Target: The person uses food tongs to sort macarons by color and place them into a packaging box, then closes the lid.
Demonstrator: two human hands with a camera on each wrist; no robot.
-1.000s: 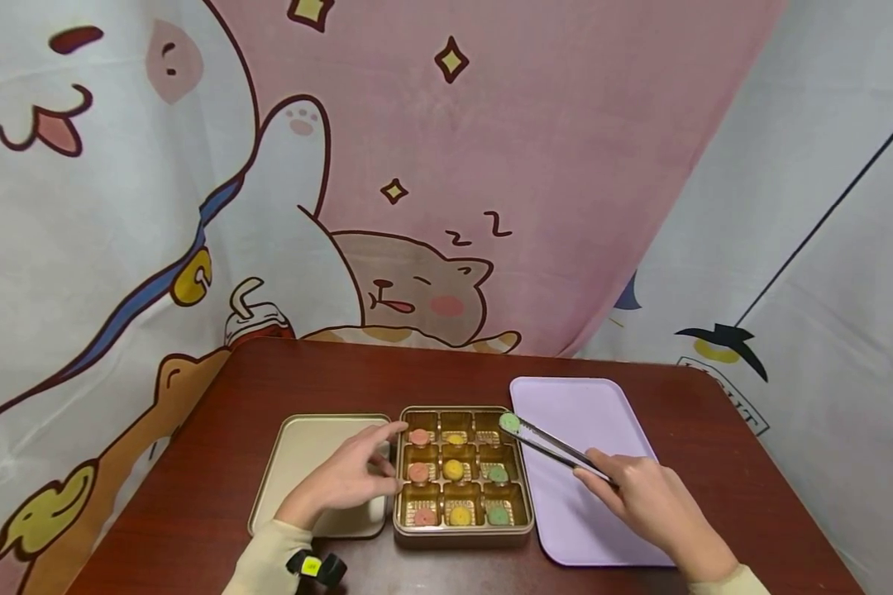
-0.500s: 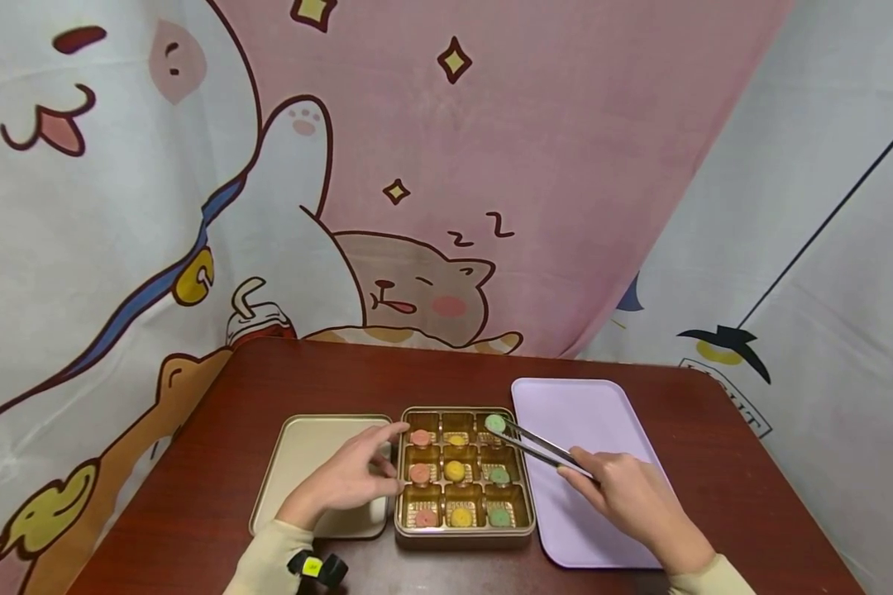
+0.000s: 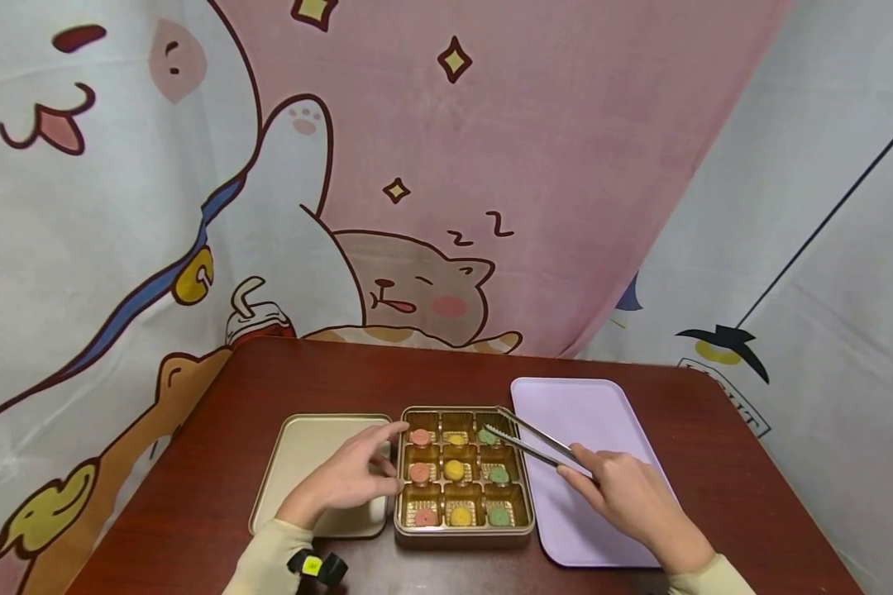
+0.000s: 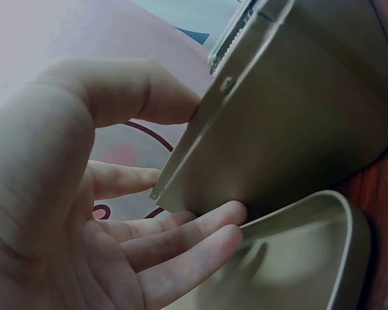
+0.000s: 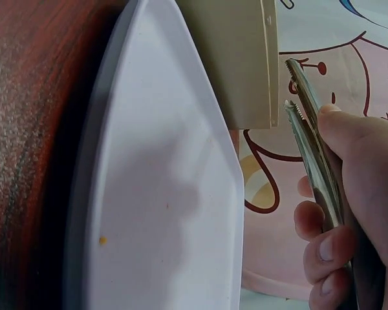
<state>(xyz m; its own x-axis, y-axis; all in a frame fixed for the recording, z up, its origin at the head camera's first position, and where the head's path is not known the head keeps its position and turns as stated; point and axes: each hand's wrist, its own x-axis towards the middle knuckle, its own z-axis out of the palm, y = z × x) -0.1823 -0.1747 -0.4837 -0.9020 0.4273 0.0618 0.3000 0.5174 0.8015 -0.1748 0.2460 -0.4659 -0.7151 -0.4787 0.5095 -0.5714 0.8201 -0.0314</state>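
Observation:
A gold square tin [image 3: 463,540] holds an insert of three rows by three compartments. Small round cookies lie in them: pink [image 3: 419,473] at left, yellow [image 3: 454,471] in the middle, green [image 3: 499,474] at right. My right hand [image 3: 632,496] grips metal tongs [image 5: 317,161], whose tips stand apart over the far right compartment, where a green cookie [image 3: 489,435] lies partly behind one arm. My left hand [image 3: 346,471] rests against the tin's left side; in the left wrist view its thumb [image 4: 145,93] touches the rim and its other fingers stretch along the wall.
The tin's lid [image 3: 305,446] lies left of it, under my left hand. A lilac tray [image 3: 576,529] with small crumbs is on the right, beneath my right hand. Behind the dark red table [image 3: 342,376] hangs a cartoon-printed cloth [image 3: 565,165].
The tongs moved left from over the tray's edge to the far right compartment and spread, letting go of the green cookie, which now lies in that compartment. My left hand stayed put.

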